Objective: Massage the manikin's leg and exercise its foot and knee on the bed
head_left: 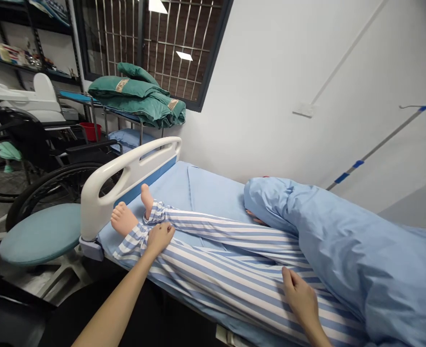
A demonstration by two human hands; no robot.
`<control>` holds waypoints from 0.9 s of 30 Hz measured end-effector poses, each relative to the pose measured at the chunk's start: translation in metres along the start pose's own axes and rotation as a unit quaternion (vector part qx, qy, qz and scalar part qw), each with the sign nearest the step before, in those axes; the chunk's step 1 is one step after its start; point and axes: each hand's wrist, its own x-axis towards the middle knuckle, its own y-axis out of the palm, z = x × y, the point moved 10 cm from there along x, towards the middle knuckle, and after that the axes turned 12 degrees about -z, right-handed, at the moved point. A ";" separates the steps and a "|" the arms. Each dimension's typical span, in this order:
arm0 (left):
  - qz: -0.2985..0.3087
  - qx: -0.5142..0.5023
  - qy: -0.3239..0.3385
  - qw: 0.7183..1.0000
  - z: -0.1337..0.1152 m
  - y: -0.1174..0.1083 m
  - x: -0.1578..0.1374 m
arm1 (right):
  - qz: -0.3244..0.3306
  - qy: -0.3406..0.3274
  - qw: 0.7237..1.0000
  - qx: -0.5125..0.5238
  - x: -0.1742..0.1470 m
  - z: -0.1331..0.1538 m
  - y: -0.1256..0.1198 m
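Observation:
Two legs in blue-and-white striped trousers (213,260) lie stretched along the bed, with smooth manikin-like feet (123,219) bare at the footboard end. My left hand (160,237) is closed on the nearer trouser leg just above the ankle, its fingertips partly hidden. Farther up, around the thigh, my right hand (300,295) has its fingers curled against the striped cloth, where a fold rises at the fingertips. A light blue quilt (350,250) lies bunched over the upper body, right of my right hand.
A white footboard (93,207) closes the bed's left end. Beside it stand a round blue-green stool (43,233) and a black wheelchair (28,140). Green folded bedding (140,99) lies on a rack beneath the barred window. A metal pole (379,144) leans by the wall.

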 end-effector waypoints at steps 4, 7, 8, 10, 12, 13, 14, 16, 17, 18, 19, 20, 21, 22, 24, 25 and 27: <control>0.004 0.018 0.004 1.000 0.000 -0.002 -0.002 | 0.005 -0.031 0.997 0.071 -0.007 0.043 0.012; 0.013 0.024 0.004 1.000 0.000 -0.001 -0.003 | 0.026 -0.072 0.980 0.183 -0.026 0.114 0.032; 0.014 0.025 0.004 1.000 0.000 -0.001 -0.003 | 0.040 -0.083 0.973 0.212 -0.035 0.142 0.041; 0.015 0.027 0.007 0.999 -0.001 -0.003 -0.004 | 0.073 -0.101 0.956 0.266 -0.054 0.200 0.060; 0.017 0.029 0.004 0.999 -0.002 -0.004 -0.004 | 0.109 -0.131 0.937 0.305 -0.072 0.258 0.078; 0.020 0.030 0.001 0.999 -0.002 -0.004 -0.004 | 0.124 -0.141 0.927 0.323 -0.080 0.282 0.085; 0.022 0.031 -0.002 0.999 -0.001 -0.005 -0.004 | 0.134 -0.146 0.919 0.340 -0.086 0.303 0.092; 0.022 0.029 -0.005 0.999 0.000 -0.005 -0.003 | 0.148 -0.145 0.906 0.368 -0.096 0.332 0.104; 0.021 0.026 -0.004 0.999 0.000 -0.005 -0.003 | 0.153 -0.139 0.902 0.379 -0.100 0.341 0.110; 0.019 0.022 -0.002 1.000 0.000 -0.006 -0.003 | 0.157 -0.130 0.899 0.386 -0.103 0.345 0.117; 0.016 0.018 0.000 1.000 0.001 -0.006 -0.002 | 0.159 -0.120 0.899 0.390 -0.105 0.347 0.123; 0.013 0.014 0.001 1.000 0.002 -0.006 -0.002 | 0.158 -0.111 0.901 0.389 -0.107 0.346 0.129; 0.010 0.010 0.000 1.000 0.002 -0.006 -0.002 | 0.153 -0.103 0.904 0.385 -0.108 0.344 0.133; 0.007 0.007 -0.001 1.000 0.003 -0.006 -0.002 | 0.148 -0.098 0.908 0.379 -0.109 0.342 0.137; 0.001 0.003 -0.004 1.000 0.003 -0.007 -0.002 | 0.141 -0.093 0.915 0.366 -0.109 0.337 0.142; -0.002 0.002 -0.004 1.000 0.003 -0.007 -0.002 | 0.143 -0.092 0.916 0.364 -0.109 0.337 0.143; -0.007 -0.003 -0.002 1.000 0.002 -0.008 -0.002 | 0.148 -0.091 0.914 0.365 -0.109 0.337 0.143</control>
